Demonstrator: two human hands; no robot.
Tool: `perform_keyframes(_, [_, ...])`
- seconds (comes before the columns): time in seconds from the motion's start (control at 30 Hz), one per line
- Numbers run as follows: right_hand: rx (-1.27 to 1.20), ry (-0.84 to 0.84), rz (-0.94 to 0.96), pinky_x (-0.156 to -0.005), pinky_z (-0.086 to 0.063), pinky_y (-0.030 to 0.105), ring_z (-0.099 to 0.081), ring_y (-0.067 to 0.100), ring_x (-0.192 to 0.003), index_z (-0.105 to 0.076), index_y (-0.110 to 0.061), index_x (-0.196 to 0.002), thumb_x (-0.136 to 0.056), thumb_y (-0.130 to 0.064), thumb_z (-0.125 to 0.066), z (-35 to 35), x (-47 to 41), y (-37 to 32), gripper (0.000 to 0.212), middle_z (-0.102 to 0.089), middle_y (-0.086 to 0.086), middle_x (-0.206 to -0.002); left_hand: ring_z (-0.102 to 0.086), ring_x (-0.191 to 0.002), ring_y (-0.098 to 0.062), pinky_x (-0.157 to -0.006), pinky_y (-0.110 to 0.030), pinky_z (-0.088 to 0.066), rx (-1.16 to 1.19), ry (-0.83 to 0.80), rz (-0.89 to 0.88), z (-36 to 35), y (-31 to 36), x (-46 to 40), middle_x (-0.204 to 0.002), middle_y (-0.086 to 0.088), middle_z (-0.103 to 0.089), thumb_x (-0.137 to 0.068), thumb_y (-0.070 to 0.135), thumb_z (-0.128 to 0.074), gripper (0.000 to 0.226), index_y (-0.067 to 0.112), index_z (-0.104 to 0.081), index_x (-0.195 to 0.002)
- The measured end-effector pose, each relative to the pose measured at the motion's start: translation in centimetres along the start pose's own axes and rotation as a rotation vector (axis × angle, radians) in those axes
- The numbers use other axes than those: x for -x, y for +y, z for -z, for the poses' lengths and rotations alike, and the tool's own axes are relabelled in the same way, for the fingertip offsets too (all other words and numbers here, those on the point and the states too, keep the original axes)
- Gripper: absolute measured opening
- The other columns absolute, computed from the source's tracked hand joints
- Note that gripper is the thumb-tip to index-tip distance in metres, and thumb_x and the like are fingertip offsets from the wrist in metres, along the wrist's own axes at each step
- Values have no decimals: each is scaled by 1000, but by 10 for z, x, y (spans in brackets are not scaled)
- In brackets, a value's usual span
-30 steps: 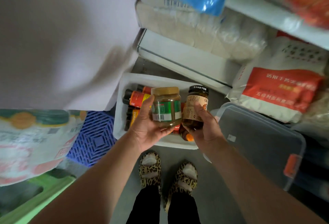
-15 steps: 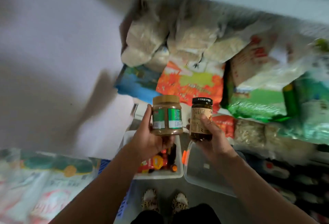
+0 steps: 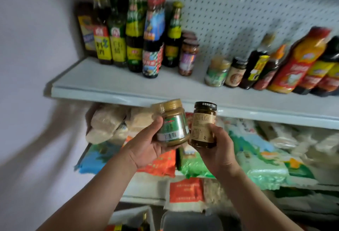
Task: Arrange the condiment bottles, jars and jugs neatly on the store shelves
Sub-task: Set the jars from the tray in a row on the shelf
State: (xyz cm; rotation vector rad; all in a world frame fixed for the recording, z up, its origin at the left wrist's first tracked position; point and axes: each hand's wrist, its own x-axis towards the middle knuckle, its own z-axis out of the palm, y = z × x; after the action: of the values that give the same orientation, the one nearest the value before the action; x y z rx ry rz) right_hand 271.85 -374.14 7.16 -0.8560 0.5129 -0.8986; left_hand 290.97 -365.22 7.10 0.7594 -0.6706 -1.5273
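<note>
My left hand (image 3: 146,148) grips a tan jar with a gold lid and green label (image 3: 171,123), tilted a little left. Beside it, my right hand (image 3: 218,150) holds a dark jar with a black lid and beige label (image 3: 203,124) upright. Both jars hang just below the front edge of the white shelf (image 3: 117,86). On that shelf, tall sauce bottles (image 3: 135,31) stand in a group at the left, with a purple-labelled jar (image 3: 189,56) beside them. Two small jars (image 3: 217,72) and more bottles (image 3: 297,62) line the right side.
A white wall is at the left and a pegboard (image 3: 229,7) backs the shelf. Bagged goods (image 3: 256,163) fill the lower shelves. A white bin with bottles (image 3: 134,219) and a clear tub (image 3: 190,219) sit on the floor below.
My view has swung up from the floor bin to the condiment shelf. Both hands have risen with the jars still in them, now just under the shelf edge.
</note>
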Motion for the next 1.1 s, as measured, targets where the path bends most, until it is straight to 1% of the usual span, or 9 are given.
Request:
perform_keyframes(0.13, [5,-39,86,-74,-55,38,-61,33,-93,-56,3,-124,-82,-28,-55,26,-27,-68,52,-61,24,-105,-67,-113,-28,-84,-37,-58,-32,-21,-136,-59,19,-50,-123,-16,-68,-63,39,-92,59,14,-74,-114])
perform_keyframes(0.27, [119,-37,191,-77,-55,40,-61,33,-97,-56,4,-124,-84,-18,-58,53,-56,-121,46,-61,23,-107,-64,-117,-31,-89,-39,-57,-3,62,-179,-101,23,-103,-128,-19,-65,-66,22,-90,70,7,-61,-127])
perform_keyframes(0.37, [206,20,207,-80,-59,40,-68,35,-104,-59,2,-124,-87,-10,-68,74,-78,-143,40,-69,23,-114,-64,-115,-29,-92,-38,-55,-65,184,-213,-120,20,-138,-124,-16,-67,-69,1,-78,62,7,-58,-128])
perform_keyframes(0.47, [297,106,209,-92,-57,46,-67,35,-109,-56,-4,-129,-87,2,-69,89,-102,-153,44,-68,21,-119,-66,-106,-30,-96,-42,-51,-173,318,-234,-132,17,-168,-115,-17,-69,-64,-5,-70,57,6,-61,-119])
perform_keyframes(0.53, [360,149,204,-86,-58,38,-69,25,-103,-52,-10,-131,-85,4,-73,98,-114,-155,52,-69,14,-115,-65,-109,-31,-89,-40,-54,-258,412,-235,-134,16,-186,-121,-17,-66,-69,-13,-73,65,6,-51,-128])
perform_keyframes(0.63, [478,170,213,-76,-55,26,-70,12,-95,-52,-22,-126,-83,0,-77,109,-129,-156,55,-70,0,-107,-64,-115,-24,-95,-38,-52,-512,520,-266,-127,18,-203,-126,-7,-65,-69,-2,-83,78,15,-45,-135])
perform_keyframes(0.73, [602,199,245,-81,-57,30,-68,12,-98,-54,-21,-126,-78,-3,-82,113,-139,-155,58,-70,-2,-109,-59,-117,-16,-104,-36,-45,-730,563,-258,-115,23,-211,-128,3,-63,-59,16,-93,91,24,-46,-137])
perform_keyframes(0.93, [767,223,274,-94,-54,34,-66,13,-106,-58,-19,-132,-81,-8,-80,110,-152,-155,57,-70,-3,-116,-55,-120,-15,-105,-38,-44,-910,570,-202,-97,27,-224,-132,7,-60,-52,32,-96,98,30,-46,-136])
perform_keyframes(1.1, [883,279,343,-91,-56,32,-63,-12,-91,-60,-26,-118,-77,-10,-82,103,-151,-153,49,-68,-18,-101,-55,-119,-14,-101,-33,-43,-968,475,-191,-93,27,-236,-132,8,-59,-58,32,-95,91,29,-46,-135])
